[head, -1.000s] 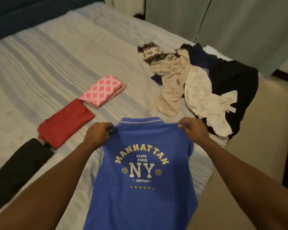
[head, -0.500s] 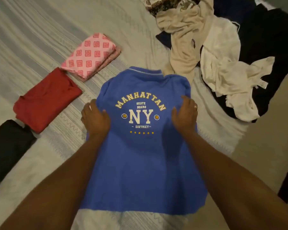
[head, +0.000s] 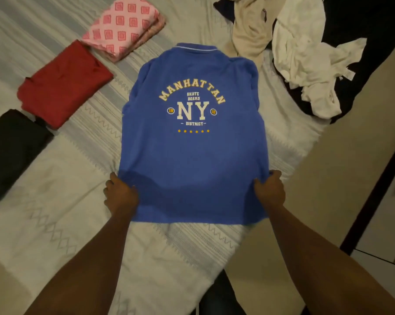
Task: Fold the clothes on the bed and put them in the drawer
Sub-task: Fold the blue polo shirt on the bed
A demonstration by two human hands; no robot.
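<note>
Cloth seemed limp and light: blue printed polo shirt (head: 192, 160).
Left grip (head: 120, 196) at 8 o'clock, right grip (head: 270, 192) at 4, pinched its side edges.

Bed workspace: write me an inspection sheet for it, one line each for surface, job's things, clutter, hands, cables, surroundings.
Surface: bed with a pale striped cover; blue shirt spread flat on it, print up.
Job's things: folded pink patterned garment, red garment and black garment in a row on the left; unfolded pile at upper right.
Clutter: nothing seen.
Hands: left hand and right hand each grip a side edge of the blue shirt near its hem.
Cables: nothing seen.
Surroundings: beige floor to the right; white furniture front at the right edge, drawer not identifiable.
</note>
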